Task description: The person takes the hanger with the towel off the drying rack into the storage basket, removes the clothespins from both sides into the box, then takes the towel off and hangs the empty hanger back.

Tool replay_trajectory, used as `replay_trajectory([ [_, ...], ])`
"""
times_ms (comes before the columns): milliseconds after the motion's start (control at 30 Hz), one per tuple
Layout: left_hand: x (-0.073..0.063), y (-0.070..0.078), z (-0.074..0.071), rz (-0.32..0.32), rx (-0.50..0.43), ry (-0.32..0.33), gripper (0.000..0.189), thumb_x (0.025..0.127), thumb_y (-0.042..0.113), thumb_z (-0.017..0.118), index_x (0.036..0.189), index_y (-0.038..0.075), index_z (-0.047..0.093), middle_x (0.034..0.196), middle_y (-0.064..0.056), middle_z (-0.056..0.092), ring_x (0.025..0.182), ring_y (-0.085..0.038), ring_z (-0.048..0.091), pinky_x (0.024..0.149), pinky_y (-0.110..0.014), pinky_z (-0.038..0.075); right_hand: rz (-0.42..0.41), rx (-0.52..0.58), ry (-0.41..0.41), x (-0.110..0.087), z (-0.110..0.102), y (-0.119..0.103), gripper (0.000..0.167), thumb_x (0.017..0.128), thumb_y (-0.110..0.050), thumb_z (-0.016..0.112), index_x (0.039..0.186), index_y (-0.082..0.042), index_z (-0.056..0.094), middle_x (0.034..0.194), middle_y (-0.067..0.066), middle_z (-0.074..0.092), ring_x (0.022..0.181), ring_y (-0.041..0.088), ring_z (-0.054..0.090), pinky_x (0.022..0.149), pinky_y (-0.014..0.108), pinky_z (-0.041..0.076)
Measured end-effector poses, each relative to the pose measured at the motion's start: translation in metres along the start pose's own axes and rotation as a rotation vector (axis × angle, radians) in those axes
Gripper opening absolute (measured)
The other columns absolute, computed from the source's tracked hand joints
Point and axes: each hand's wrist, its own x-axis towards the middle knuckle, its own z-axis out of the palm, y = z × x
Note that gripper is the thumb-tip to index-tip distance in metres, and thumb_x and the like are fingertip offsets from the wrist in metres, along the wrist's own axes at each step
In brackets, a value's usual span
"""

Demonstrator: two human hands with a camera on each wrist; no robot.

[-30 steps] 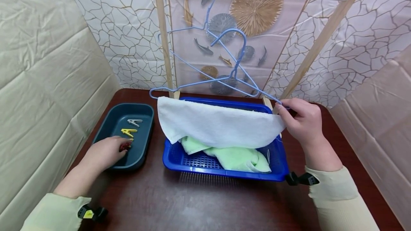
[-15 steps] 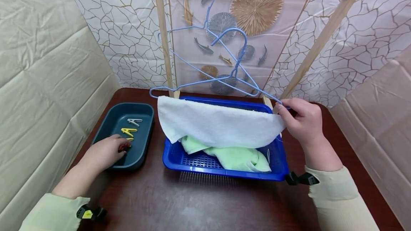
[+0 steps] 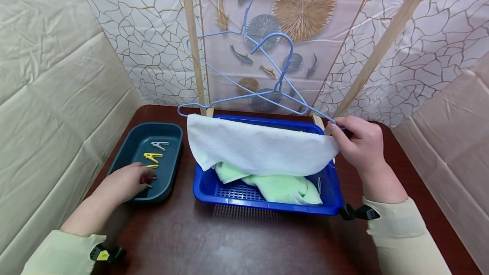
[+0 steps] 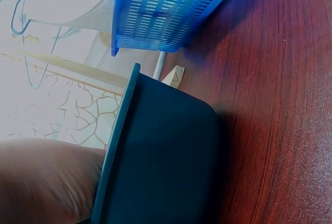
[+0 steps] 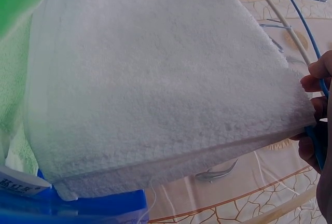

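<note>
There are two hands (image 3: 124, 183) (image 3: 359, 144) and two black straps (image 3: 107, 253) (image 3: 358, 213). I count two blue hangers (image 3: 282, 79) (image 3: 245, 19), one rack (image 3: 366, 63), one blue basket (image 3: 263, 207), one dark tray (image 3: 168, 175) and one table (image 3: 237, 241). There is one white towel (image 3: 259, 145) and at least one green towel (image 3: 280, 186); the folds make it hard to count. For clips, there is one white clip (image 3: 159, 145), two yellow clips (image 3: 153, 157) (image 3: 152, 166) and at least one red clip (image 3: 147, 179), partly hidden.

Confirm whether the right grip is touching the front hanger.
Touching. The head view shows the right grip pinching one end of the front hanger.
</note>
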Motion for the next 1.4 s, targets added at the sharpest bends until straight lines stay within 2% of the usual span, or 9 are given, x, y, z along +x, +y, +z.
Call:
replay_trajectory([
  [400,0.0,0.0,0.001,-0.009,0.016,0.007,0.025,0.087,0.014,0.075,0.111,0.007,0.071,0.099,-0.01,0.064,0.089,-0.025,0.06,0.079,-0.049,0.054,-0.003,0.008,-0.005,0.001,-0.001,-0.001,0.012,0.085,-0.007,0.069,0.087,0.003,0.075,0.078,0.014,0.071,0.063,0.016,0.06,0.07,0.006,0.045],
  [733,0.0,0.001,0.0,-0.02,0.009,0.006,0.026,0.092,0.023,0.07,0.113,0.009,0.071,0.099,-0.008,0.064,0.087,-0.023,0.058,0.078,-0.048,0.054,-0.006,-0.001,-0.005,0.002,-0.003,-0.002,0.012,0.085,-0.007,0.069,0.088,0.003,0.075,0.079,0.014,0.071,0.061,0.016,0.058,0.07,0.006,0.045],
  [1067,0.003,0.008,-0.011,0.011,-0.014,0.072,0.03,0.095,0.02,0.066,0.118,0.003,0.069,0.104,-0.012,0.067,0.09,-0.024,0.062,0.082,-0.051,0.054,-0.017,-0.008,0.005,0.003,-0.006,-0.002,0.017,0.088,-0.012,0.067,0.087,0.003,0.075,0.077,0.015,0.07,0.06,0.016,0.057,0.069,0.005,0.044],
  [1300,0.007,0.015,-0.017,-0.002,-0.04,0.121,0.035,0.096,0.023,0.065,0.124,0.003,0.066,0.109,-0.014,0.067,0.092,-0.025,0.063,0.084,-0.052,0.054,-0.021,0.004,0.029,0.003,-0.007,-0.002,0.016,0.086,-0.011,0.068,0.087,0.003,0.076,0.076,0.013,0.071,0.059,0.018,0.056,0.067,0.007,0.045],
  [1400,0.007,0.02,-0.019,-0.007,-0.081,0.139,0.037,0.097,0.024,0.063,0.128,0.004,0.064,0.11,-0.014,0.066,0.085,-0.02,0.065,0.081,-0.049,0.055,-0.023,0.013,0.034,0.004,-0.007,-0.002,0.017,0.087,-0.013,0.069,0.086,0.002,0.076,0.075,0.012,0.07,0.058,0.017,0.055,0.067,0.007,0.044],
])
